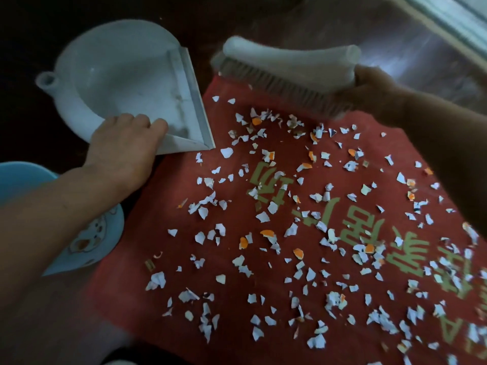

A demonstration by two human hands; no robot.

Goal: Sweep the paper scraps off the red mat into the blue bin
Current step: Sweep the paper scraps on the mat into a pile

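Note:
A red mat (184,259) with gold characters lies on the dark floor, strewn with many white and orange paper scraps (297,227). My left hand (126,148) grips the near corner of a white dustpan (123,83), whose lip rests at the mat's far left edge. In my right hand (374,88) is a white hand brush (287,67), its bristles hovering blurred over the mat's far edge. The blue bin (21,177) shows at the left edge, mostly hidden behind my left forearm.
A light blue fan-shaped item with a cartoon print (95,243) lies on the floor beside the mat, under my left forearm. A pale door or window frame (448,19) runs along the top right. Dark glossy floor surrounds the mat.

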